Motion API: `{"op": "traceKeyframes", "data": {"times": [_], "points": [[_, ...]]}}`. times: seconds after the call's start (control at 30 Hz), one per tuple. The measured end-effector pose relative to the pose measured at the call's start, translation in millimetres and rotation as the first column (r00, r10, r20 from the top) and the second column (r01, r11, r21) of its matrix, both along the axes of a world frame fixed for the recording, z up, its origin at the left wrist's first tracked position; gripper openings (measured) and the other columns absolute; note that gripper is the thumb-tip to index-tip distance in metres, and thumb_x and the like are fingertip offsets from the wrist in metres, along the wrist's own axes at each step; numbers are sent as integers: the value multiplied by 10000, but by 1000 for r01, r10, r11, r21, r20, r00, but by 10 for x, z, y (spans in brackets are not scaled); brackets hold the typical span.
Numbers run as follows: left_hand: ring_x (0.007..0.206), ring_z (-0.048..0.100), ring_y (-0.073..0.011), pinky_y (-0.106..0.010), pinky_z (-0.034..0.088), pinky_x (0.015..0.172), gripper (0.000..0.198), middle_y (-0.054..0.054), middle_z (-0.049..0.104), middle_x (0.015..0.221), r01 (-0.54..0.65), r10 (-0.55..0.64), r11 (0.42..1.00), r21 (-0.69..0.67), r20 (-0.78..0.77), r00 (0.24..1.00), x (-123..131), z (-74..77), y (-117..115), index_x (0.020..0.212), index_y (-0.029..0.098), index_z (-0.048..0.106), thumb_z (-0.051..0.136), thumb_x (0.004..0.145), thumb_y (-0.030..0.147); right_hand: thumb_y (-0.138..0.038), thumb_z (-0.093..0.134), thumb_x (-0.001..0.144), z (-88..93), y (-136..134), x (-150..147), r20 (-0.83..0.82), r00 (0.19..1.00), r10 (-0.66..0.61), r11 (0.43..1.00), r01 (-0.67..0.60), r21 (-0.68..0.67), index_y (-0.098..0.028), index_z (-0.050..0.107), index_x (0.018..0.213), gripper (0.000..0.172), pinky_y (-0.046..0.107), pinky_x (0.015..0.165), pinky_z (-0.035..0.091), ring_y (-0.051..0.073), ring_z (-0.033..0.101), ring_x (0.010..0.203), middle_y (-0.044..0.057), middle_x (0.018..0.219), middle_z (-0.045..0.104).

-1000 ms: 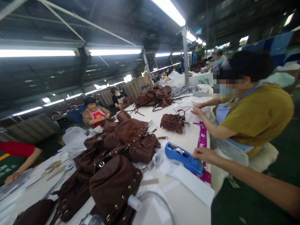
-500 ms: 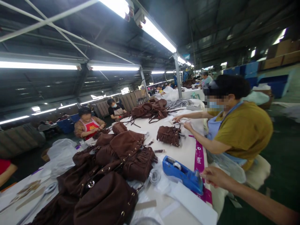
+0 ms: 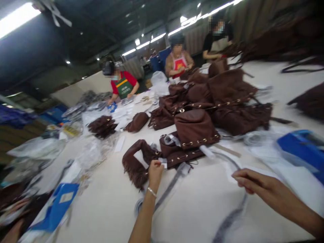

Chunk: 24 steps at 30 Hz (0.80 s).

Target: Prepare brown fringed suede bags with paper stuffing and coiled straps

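My left hand (image 3: 155,168), with a bracelet at the wrist, pinches a small white piece (image 3: 164,164) at the edge of a brown fringed bag (image 3: 135,162). Blur hides what the piece is. Beside that bag lies a brown drawstring bag (image 3: 196,130) with metal eyelets. My right hand (image 3: 255,182) hovers to the right, thumb and fingertips pressed together; whatever they hold is too small to make out. A grey wrapped strap (image 3: 230,219) curves over the table below and behind the right hand. Another grey strap (image 3: 168,189) runs beside my left forearm.
Brown bags (image 3: 227,87) are heaped at the back. A blue tape dispenser (image 3: 303,152) stands at right, another blue object (image 3: 54,209) at left, near clear plastic bags (image 3: 88,152). Several co-workers, one in a green apron (image 3: 124,87), work along the far side. A partial hand shows at lower left.
The view has swung left. My right hand has left the tape dispenser and is now over the table in front of me. My left hand has come into view at the fringed bag.
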<state>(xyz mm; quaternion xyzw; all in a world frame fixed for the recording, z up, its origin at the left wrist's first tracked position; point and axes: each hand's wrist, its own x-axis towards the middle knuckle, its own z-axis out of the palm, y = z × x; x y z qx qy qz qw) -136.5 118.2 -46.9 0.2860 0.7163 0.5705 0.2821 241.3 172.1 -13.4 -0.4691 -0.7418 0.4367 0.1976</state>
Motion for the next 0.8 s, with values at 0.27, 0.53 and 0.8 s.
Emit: {"op": "traceKeyframes", "data": {"times": [0.27, 0.53, 0.8], "points": [[487, 469, -70, -180, 353, 503, 247, 59, 559, 591, -39, 37, 999, 11, 132, 991, -273, -221, -156, 811, 162, 548, 713, 628, 179, -273, 499, 867, -102, 152, -2372, -248, 837, 489, 872, -470, 134, -221, 680, 877, 189, 232, 610, 403, 145, 565, 645, -7, 702, 631], [457, 425, -56, -176, 316, 473, 325, 65, 545, 588, -25, 24, 1000, -1, 283, 959, -315, -213, -219, 850, 175, 527, 736, 613, 252, -150, 510, 850, -369, 376, -2784, -112, 779, 617, 765, -561, 316, -238, 704, 932, 229, 238, 714, 418, 169, 631, 791, 12, 858, 702], [415, 317, -33, -168, 224, 424, 403, 95, 481, 541, 38, -34, 999, -2, 405, 914, -337, -140, -258, 854, 180, 488, 775, 605, 316, -172, 517, 885, -404, 440, -2821, -99, 713, 694, 697, -630, 344, -240, 703, 950, 208, 226, 712, 436, 155, 646, 762, 3, 854, 711]]}}
